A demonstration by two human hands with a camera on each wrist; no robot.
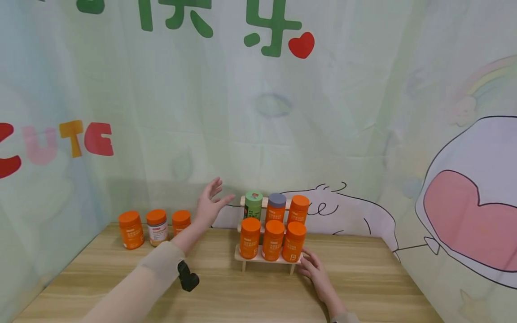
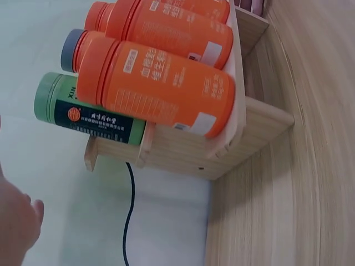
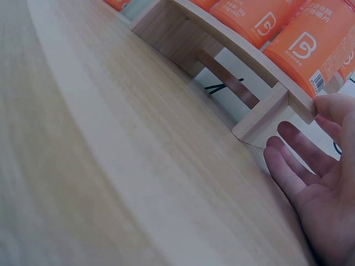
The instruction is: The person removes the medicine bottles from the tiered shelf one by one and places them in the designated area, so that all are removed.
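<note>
Left hand [image 1: 209, 207] hangs empty; right hand [image 1: 317, 272], unclenched, touches rack [image 1: 258, 259]. Likely step: stocking; next probably calls for another jar [image 1: 131, 230].

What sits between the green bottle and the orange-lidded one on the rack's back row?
A grey-blue-lidded orange bottle stands between the green bottle and the orange-lidded one; the head view shows it.

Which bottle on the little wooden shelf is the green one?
The green cylindrical bottle with the dark label, at the left end of the two-tier wooden shelf's back row. The other five there are orange cylindrical bottles.
</note>
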